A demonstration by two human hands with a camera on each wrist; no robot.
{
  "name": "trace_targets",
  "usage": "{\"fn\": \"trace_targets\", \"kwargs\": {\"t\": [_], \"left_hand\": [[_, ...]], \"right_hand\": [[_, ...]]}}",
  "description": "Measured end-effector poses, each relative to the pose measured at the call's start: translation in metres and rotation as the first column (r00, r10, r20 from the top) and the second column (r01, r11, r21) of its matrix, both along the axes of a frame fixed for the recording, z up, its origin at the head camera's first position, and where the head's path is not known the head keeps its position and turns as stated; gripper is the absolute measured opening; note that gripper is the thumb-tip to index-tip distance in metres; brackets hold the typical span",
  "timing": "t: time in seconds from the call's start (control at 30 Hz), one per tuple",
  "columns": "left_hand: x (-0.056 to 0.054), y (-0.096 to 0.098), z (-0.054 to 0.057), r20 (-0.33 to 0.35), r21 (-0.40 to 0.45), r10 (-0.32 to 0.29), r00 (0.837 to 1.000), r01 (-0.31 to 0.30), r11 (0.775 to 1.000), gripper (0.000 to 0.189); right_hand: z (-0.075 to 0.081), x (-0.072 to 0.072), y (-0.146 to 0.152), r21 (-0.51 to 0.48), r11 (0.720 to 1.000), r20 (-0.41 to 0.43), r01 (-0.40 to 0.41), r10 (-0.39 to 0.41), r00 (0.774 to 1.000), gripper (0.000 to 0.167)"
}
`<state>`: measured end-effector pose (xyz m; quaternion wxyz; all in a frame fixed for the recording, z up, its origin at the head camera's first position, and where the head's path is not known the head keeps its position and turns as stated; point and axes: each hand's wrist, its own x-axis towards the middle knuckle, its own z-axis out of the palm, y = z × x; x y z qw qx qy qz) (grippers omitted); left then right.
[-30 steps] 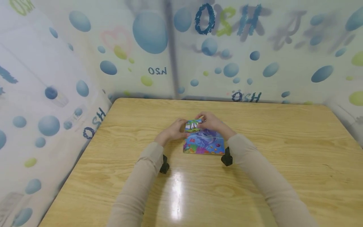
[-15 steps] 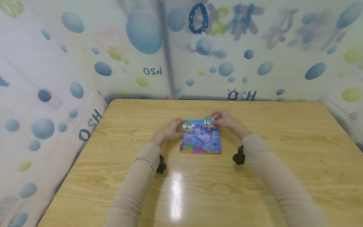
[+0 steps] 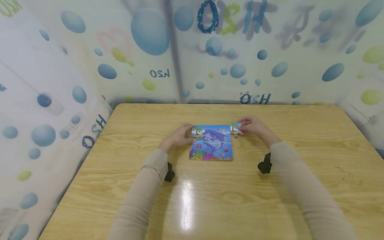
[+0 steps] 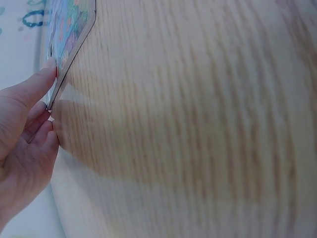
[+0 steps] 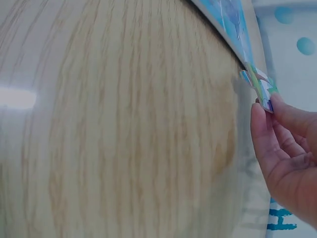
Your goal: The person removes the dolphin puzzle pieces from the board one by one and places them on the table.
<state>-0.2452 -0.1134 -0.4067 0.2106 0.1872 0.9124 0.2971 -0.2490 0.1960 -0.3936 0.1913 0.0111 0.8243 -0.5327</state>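
A square dolphin jigsaw puzzle [image 3: 211, 143] lies flat on the wooden table, printed with a purple dolphin, blue water and a palm at its upper left. My left hand [image 3: 177, 136] grips its left edge near the upper corner, with thumb and fingers spread along that edge. In the left wrist view the thumb presses the puzzle's side [image 4: 69, 39]. My right hand [image 3: 255, 128] pinches a small palm-tree puzzle piece [image 3: 235, 128] between thumb and fingers, just off the puzzle's upper right corner. The right wrist view shows this piece tilted, its tab pointing toward the puzzle.
The wooden table [image 3: 210, 193] reaches back to a wall [image 3: 126, 86] printed with blue and green bubbles. Black wrist devices hang under both forearms, the left one [image 3: 169, 172] and the right one [image 3: 265, 164] just above the table.
My right hand has carried the palm-tree piece rightward, from over the puzzle's upper left to beside its upper right corner. The left hand stays at the left edge.
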Motion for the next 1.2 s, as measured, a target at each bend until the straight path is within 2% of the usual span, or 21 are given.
{"fn": "trace_targets", "kwargs": {"t": [0.13,0.2,0.33,0.4,0.53,0.77,0.87,1.07,1.2], "left_hand": [[0.0,-0.001,0.001,-0.01,-0.007,-0.004,1.0,0.004,1.0,0.067],[0.0,-0.001,0.002,-0.011,-0.01,-0.004,1.0,0.004,1.0,0.067],[0.001,0.001,0.003,0.0,-0.002,0.0,1.0,0.0,1.0,0.067],[0.002,0.001,0.003,0.01,0.009,0.006,1.0,-0.006,1.0,0.068],[0.003,0.002,0.004,0.018,0.021,0.012,1.0,-0.013,1.0,0.068],[0.001,0.001,0.002,0.0,0.0,0.006,1.0,-0.006,1.0,0.067],[0.0,0.0,0.001,0.0,0.004,0.007,1.0,-0.007,1.0,0.068],[0.002,-0.001,0.001,0.012,0.018,0.002,1.0,-0.002,1.0,0.068],[0.003,-0.001,0.002,0.005,0.019,0.009,1.0,-0.01,1.0,0.068]], "right_hand": [[0.0,-0.001,0.002,0.047,0.999,0.017,0.013,-0.014,1.0,0.04],[-0.001,-0.002,0.003,0.127,0.992,-0.008,0.001,0.0,1.0,0.038],[0.0,-0.002,0.004,0.295,0.955,-0.08,-0.037,0.063,0.995,0.033],[0.0,-0.003,0.005,0.339,0.939,-0.106,-0.055,0.096,0.99,0.032],[-0.001,-0.004,0.005,0.356,0.93,-0.116,-0.09,0.139,0.983,0.032],[-0.002,-0.004,0.004,0.375,0.923,-0.104,-0.088,0.136,0.985,0.029],[-0.004,-0.004,0.004,0.374,0.924,-0.112,-0.08,0.131,0.985,0.031],[-0.006,-0.003,0.002,0.321,0.945,-0.136,-0.063,0.112,0.984,0.04],[-0.001,-0.005,-0.014,0.317,0.943,-0.169,-0.1,0.16,0.973,0.042]]}}
